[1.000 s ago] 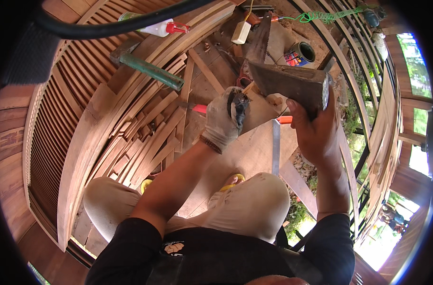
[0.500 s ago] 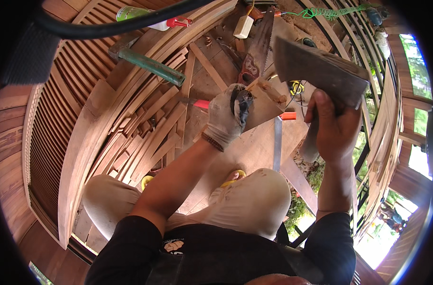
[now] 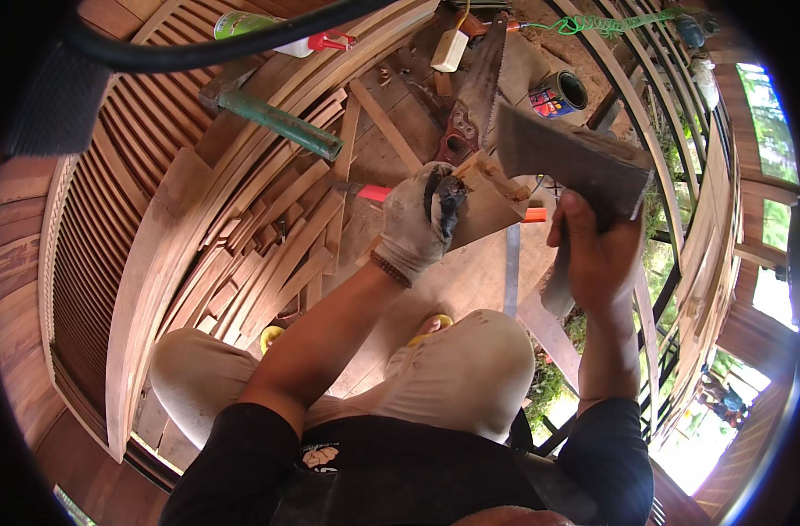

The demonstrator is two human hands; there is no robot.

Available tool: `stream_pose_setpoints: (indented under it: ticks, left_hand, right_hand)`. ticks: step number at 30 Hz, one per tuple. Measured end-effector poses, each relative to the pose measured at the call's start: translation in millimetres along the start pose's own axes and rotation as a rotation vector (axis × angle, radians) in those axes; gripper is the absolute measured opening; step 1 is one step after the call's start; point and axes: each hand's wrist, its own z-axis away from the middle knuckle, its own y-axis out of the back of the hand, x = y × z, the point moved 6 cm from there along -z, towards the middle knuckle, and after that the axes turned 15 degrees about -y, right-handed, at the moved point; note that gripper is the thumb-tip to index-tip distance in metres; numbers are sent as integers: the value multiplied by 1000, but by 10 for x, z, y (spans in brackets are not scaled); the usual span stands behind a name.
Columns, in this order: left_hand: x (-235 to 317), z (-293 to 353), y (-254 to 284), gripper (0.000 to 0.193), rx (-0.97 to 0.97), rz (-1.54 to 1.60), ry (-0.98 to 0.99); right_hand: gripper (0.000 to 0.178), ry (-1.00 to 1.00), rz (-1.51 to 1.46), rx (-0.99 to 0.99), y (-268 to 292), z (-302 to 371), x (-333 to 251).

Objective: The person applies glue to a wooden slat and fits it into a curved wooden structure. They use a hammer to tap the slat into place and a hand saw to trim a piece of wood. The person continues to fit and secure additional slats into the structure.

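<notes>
My left hand (image 3: 416, 215), in a pale work glove with dark patches at the fingers, is closed round a short wooden board (image 3: 496, 210). The board is tilted up, and its top end looks rough and chipped. My right hand (image 3: 600, 254) is bare and grips a hatchet (image 3: 562, 158) just below its head. The broad dark blade points left, close to the board's upper end; whether they touch I cannot tell. The hatchet's handle (image 3: 559, 285) hangs down below my fist. Left of the glove lies a tool with a red handle (image 3: 373, 192).
A handsaw (image 3: 483, 96) and a can (image 3: 558, 94) stand beyond my hands. Wooden strips (image 3: 277, 237) pile up at left, near a green-handled hammer (image 3: 281, 124) and a bottle with a red nozzle (image 3: 308, 42). A flat metal strip (image 3: 512, 272) lies below the board.
My right hand has brought the hatchet left and slightly down, nearer the board, uncovering the can behind it. The left hand and board have shifted only a little.
</notes>
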Motion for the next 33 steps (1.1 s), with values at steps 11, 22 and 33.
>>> stream_pose_setpoints:
  ticks: [11, 22, 33]
  left_hand:
    - [-31, 49, -10, 32, 6, -34, -44]
    - [74, -28, 7, 34, 54, -3, -67]
    - [66, -25, -7, 37, 26, -19, -67]
  right_hand:
    - [33, -57, 43, -61, 28, -31, 49]
    - [25, -84, 45, -55, 30, 5, 4]
    - [31, -98, 23, -48, 75, 11, 50]
